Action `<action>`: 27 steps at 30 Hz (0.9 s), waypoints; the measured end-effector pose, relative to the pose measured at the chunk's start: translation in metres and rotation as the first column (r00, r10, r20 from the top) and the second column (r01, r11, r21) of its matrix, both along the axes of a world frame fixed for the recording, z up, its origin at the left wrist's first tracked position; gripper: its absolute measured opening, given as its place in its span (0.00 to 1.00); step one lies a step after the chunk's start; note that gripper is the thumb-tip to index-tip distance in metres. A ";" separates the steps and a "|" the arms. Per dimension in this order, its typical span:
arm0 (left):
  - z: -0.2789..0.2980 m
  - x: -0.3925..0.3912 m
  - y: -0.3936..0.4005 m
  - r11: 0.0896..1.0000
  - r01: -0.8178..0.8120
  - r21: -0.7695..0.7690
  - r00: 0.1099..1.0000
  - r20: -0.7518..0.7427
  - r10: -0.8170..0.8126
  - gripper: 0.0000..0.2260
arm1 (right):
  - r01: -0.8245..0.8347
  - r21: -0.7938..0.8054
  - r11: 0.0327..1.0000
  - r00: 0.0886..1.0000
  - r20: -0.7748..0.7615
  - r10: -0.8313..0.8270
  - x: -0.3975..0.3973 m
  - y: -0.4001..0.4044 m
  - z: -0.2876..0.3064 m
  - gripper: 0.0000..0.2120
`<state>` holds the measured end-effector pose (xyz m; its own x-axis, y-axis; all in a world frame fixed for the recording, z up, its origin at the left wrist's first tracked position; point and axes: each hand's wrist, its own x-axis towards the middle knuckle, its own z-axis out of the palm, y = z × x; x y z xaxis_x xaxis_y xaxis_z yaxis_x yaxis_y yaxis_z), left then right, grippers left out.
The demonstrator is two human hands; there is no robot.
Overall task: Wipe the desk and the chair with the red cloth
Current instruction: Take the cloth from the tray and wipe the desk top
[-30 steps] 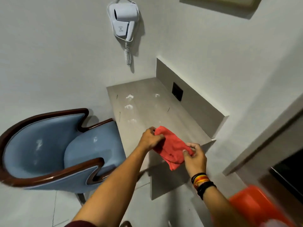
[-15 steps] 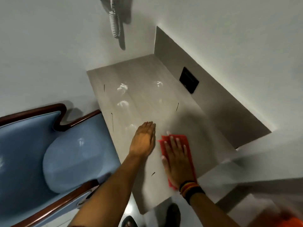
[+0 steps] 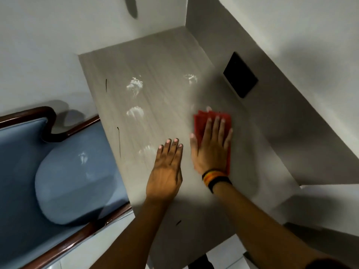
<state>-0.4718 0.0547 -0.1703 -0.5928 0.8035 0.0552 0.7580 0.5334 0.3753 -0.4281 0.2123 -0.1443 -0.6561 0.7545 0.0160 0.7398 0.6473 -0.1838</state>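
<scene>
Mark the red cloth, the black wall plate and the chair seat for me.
red cloth [image 3: 200,121]: head view, bare top-left corner beyond the fingers.
black wall plate [image 3: 240,75]: head view, centre of its face.
chair seat [image 3: 77,187]: head view, middle of the blue cushion.

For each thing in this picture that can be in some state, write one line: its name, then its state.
red cloth: folded flat, pressed on the desk under the right hand
right hand: open, palm down on the cloth
left hand: open, flat on bare desk, beside the cloth
desk: white smears unwiped at centre and rear
chair: unoccupied, pale smudge on the seat, not touched
black wall plate: nothing plugged in
</scene>
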 end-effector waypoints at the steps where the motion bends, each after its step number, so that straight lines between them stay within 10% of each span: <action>1: 0.000 -0.002 0.001 1.000 0.003 0.002 1.000 0.006 -0.003 0.29 | 0.004 -0.006 1.000 1.000 -0.002 -0.004 0.015 -0.016 -0.001 0.38; 22: -0.007 0.000 0.004 0.998 -0.054 0.038 0.997 0.063 0.052 0.29 | -0.095 0.053 0.994 0.995 0.039 0.093 0.027 -0.039 -0.019 0.32; 27: -0.005 -0.002 0.001 1.000 -0.013 0.006 0.998 0.055 0.013 0.31 | 0.123 -0.004 0.992 0.990 -0.065 -0.123 -0.035 0.024 -0.013 0.34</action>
<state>-0.4741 0.0556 -0.1752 -0.6054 0.7954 0.0278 0.7294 0.5404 0.4195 -0.4627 0.2362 -0.1574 -0.5561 0.8293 0.0551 0.8002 0.5522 -0.2339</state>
